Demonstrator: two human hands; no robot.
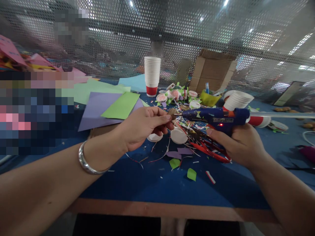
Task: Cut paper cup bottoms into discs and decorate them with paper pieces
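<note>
My right hand (246, 144) is wrapped round the grip of a blue hot glue gun (206, 115). The gun has a lit red light, and a clear glue stick (280, 114) runs out of its back. My left hand (150, 123) pinches a small brown, roundish piece (172, 113) at the gun's nozzle; fingers partly hide it, and its kind is unclear. Below the gun lie scissors with red handles (209, 150). A white round disc (179, 136) lies under the nozzle, with a second white disc (154, 137) partly behind my left hand.
A stack of paper cups (152, 73) stands at the back, another cup stack (240, 100) lies tilted at right. Purple paper (93, 111) and green paper (121, 106) lie left. A yellow container (209, 99) and a cardboard box (213, 72) stand behind. Paper scraps (191, 174) litter the blue table.
</note>
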